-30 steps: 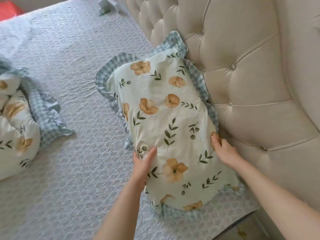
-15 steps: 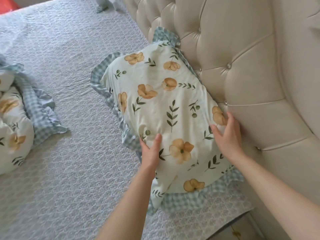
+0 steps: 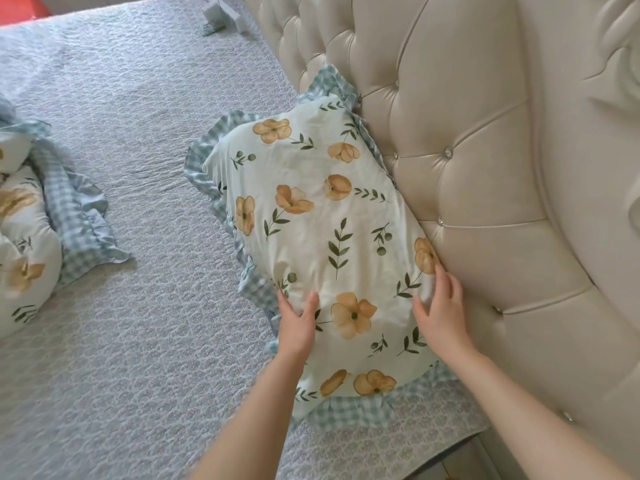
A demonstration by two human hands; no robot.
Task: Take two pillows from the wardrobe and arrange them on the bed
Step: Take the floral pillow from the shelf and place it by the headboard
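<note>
A floral pillow (image 3: 311,230) with a blue checked frill lies on the bed (image 3: 138,341), its long right side against the headboard (image 3: 485,202). My left hand (image 3: 296,323) rests flat on the pillow's near left part, fingers at its edge. My right hand (image 3: 440,306) lies on the pillow's right side, fingers spread, next to the headboard. A second floral pillow (image 3: 31,237) of the same pattern lies crumpled at the left edge of the view, partly cut off.
The beige tufted headboard fills the right side. A grey quilted cover spreads over the bed. A small white object (image 3: 221,12) sits at the far end, and something red (image 3: 20,8) shows at the top left corner. The bed's near edge (image 3: 460,445) is at bottom right.
The pillow has shifted a little along the headboard and settled flatter. My right hand moved from the pillow's edge onto its right side; my left hand stays on the near left part.
</note>
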